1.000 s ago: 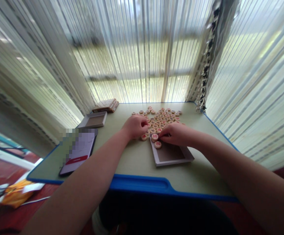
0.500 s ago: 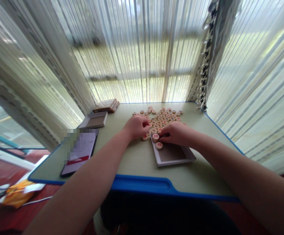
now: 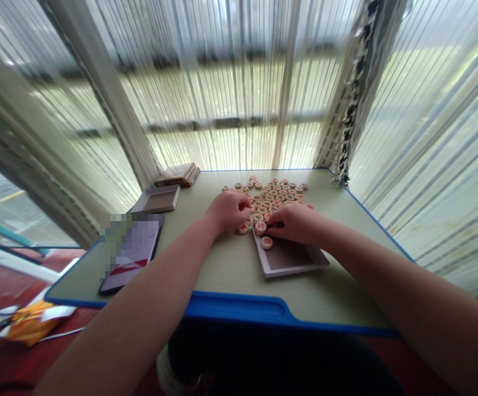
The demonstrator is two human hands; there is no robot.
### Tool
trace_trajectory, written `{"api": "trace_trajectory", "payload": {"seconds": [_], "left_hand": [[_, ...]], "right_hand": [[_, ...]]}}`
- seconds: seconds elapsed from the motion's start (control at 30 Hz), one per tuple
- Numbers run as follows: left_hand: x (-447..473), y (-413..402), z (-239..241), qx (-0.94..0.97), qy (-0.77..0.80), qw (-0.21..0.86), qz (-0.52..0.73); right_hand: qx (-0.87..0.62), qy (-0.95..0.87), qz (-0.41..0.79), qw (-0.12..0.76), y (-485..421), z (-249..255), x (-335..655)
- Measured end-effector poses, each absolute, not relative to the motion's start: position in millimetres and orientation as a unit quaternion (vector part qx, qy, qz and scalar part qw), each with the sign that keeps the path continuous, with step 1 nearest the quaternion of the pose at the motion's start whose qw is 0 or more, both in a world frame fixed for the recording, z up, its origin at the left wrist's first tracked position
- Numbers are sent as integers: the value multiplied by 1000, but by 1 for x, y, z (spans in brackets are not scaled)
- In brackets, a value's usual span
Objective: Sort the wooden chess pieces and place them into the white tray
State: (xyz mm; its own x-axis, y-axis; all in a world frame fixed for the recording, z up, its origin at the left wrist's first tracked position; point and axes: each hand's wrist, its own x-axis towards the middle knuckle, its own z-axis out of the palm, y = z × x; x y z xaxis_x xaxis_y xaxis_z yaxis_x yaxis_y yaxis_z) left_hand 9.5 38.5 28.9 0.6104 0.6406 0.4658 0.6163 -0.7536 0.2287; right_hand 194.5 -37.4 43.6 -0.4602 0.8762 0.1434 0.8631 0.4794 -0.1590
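Observation:
Many round wooden Chinese chess pieces (image 3: pixel 268 204) with red or dark characters lie spread over the table's middle. My left hand (image 3: pixel 229 211) rests at their near left side with its fingers curled; what lies in them, if anything, is hidden. Just below it sits a red-marked piece (image 3: pixel 243 228). My right hand (image 3: pixel 294 223) reaches over a shallow open box (image 3: pixel 296 271), thumb and forefinger pinched at the right edge of a red-marked piece (image 3: pixel 260 227) in the box's far left corner. Another red-marked piece (image 3: pixel 267 242) lies in front of that one, along the left wall.
A second shallow box part (image 3: pixel 156 199) lies at the back left, with a brown folded board or box stack (image 3: pixel 177 174) behind it. A phone (image 3: pixel 133 258) lies at the left. The table has a blue edge (image 3: pixel 239 306); sheer curtains (image 3: pixel 230 110) hang behind.
The red-marked piece at my right fingertips has turned, so its character now stands upright. Both hands stay nearly in place; the view has shifted slightly.

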Motion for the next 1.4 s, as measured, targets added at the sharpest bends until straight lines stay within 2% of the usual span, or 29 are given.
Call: {"api": "trace_trajectory", "payload": {"seconds": [0.3, 0.5, 0.67, 0.77, 0.9, 1.4], "left_hand": [[9, 39, 29, 898, 347, 25, 269], [8, 39, 29, 899, 343, 24, 271], [9, 39, 28, 899, 346, 24, 269], [9, 39, 28, 897, 347, 24, 272], [9, 39, 28, 897, 347, 19, 272], [9, 39, 28, 893, 343, 19, 291]], "right_hand": [[-502, -858, 42, 104, -36, 45, 198], [-483, -860, 70, 147, -39, 60, 208], [-474, -867, 124, 86, -50, 67, 206], [-478, -868, 116, 62, -55, 65, 200], [-475, -874, 81, 59, -55, 60, 193], [-454, -884, 83, 72, -52, 54, 193]]}}
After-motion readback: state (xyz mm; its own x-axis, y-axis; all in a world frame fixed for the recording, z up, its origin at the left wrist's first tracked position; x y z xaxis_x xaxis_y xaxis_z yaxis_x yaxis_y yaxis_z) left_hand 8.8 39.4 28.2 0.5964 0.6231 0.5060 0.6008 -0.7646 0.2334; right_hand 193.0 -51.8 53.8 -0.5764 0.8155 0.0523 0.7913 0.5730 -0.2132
